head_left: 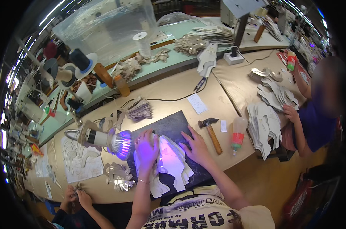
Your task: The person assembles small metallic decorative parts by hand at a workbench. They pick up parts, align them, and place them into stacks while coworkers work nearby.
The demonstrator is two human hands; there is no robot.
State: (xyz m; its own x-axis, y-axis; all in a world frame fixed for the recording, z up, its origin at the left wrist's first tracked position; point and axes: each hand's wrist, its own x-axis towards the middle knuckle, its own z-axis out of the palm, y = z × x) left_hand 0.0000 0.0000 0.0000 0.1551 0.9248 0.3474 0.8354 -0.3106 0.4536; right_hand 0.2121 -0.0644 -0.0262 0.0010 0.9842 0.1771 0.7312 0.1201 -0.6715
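A fanned stack of white cut shoe-upper pieces [174, 157] lies on a black board [172, 121] in front of me. My left hand [146, 149] rests flat on the left side of the stack, its fingers stretched out and lit violet. At the stack's upper right edge is my right hand [197, 146], fingers apart, the fingertips by the pieces and the board. Close to my left hand, a lamp with a finned round head [121, 145] throws violet light across hand and pieces. Whether a fingertip lifts a single piece, I cannot tell.
Right of the board lie a hammer [212, 134] and a glue bottle [238, 134]. More white pieces [263, 124] are stacked near a co-worker at right. Another person's hands [78, 196] work at lower left. Beige pieces [119, 176] sit beside the lamp; scissors-like snips [200, 84] lie beyond.
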